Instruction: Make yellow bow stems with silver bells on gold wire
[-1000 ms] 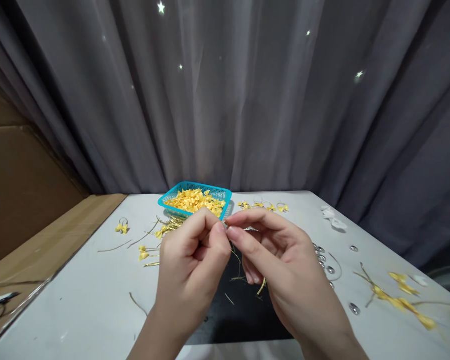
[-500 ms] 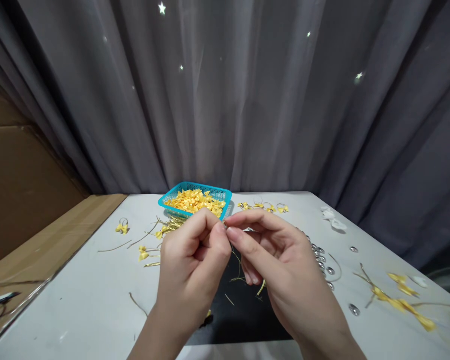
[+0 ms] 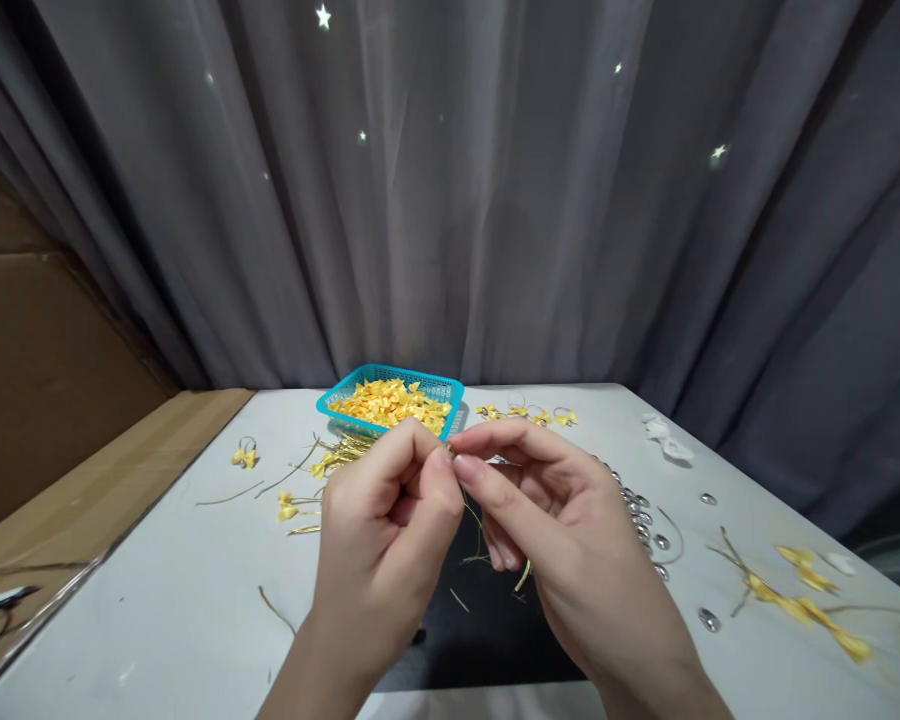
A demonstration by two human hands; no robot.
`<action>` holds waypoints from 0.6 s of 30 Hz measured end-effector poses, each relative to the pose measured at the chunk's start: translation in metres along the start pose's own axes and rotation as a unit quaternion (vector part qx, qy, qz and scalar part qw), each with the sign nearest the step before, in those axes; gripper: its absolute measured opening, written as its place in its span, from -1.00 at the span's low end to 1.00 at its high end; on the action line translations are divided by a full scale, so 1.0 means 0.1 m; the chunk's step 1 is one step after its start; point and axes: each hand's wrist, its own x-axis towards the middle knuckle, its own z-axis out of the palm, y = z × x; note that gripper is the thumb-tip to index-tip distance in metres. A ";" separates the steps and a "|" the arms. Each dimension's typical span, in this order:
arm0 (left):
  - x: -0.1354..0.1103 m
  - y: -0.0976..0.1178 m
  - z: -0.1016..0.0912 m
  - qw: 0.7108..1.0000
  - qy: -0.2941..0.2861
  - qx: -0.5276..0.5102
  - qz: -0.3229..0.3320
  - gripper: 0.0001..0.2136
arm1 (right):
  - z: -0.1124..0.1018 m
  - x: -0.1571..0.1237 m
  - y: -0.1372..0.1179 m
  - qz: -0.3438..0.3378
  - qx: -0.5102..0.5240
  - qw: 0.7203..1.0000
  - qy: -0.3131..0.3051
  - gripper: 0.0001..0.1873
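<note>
Grey curtain [image 3: 435, 220] with small pale stars [image 3: 323, 16] hangs behind the far edge of a white table [image 3: 187, 580]. Over the table's middle, the person's two hands meet at the fingertips. The left hand [image 3: 390, 510] is curled, its thumb pressed against the forefinger; the right hand [image 3: 559, 510] pinches with thumb and forefinger, its other fingers bent beneath. Between them they grip a tiny piece [image 3: 449, 449], so covered by the fingertips that its shape cannot be told.

Below the hands lies a black mat [image 3: 495, 640] near the table's near edge, with bits of thin wire on it. A heap of gold wires [image 3: 349, 447] shows just beyond the left hand, and beyond that a blue basket [image 3: 450, 385] full of yellow bows [image 3: 390, 400] sits by the far edge. Looped bows [image 3: 542, 417] lie along that edge, right of the basket. Another looped bow [image 3: 245, 457] rests toward the far left corner.

Beside the right hand are silver ovals [image 3: 641, 518]. Farther out, white scraps [image 3: 667, 437] lie near the far right corner, and long-tailed bows [image 3: 802, 607] and stray wire lie along the right edge. Brown cardboard [image 3: 52, 350] stands past the left edge.
</note>
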 end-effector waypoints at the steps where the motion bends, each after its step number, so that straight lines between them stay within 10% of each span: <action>1: 0.00 0.00 -0.01 1.000 -0.005 0.005 0.003 -0.74 | 0.00 0.00 0.00 0.001 -0.001 1.000 0.000 -0.96; 18: 0.01 0.01 0.02 0.999 0.026 0.022 -0.020 -0.75 | 0.00 -0.01 0.01 0.006 0.002 1.000 -0.003 -0.95</action>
